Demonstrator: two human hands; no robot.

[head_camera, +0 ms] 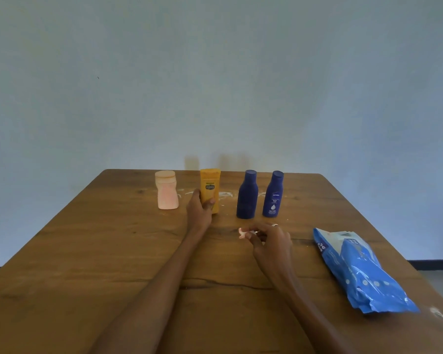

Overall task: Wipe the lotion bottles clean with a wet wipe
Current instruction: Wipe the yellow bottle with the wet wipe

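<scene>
Wipe pack: lying nearest us, right of the yellow bottle.
Left hand: wrapping thumb and fingers round the yellow bottle's lower body, bottle standing upright.
Right hand: pinching a small crumpled wet wipe, hovering near-right of the yellow bottle.
Handling: looking light, rigid, probably slick; gripping mid-body seems wisest.
Pink bottle: standing just left.
Two blue bottles: waiting right.

On the table, the left hand grips the yellow bottle while the right hand pinches a crumpled wipe near the blue pack.
</scene>
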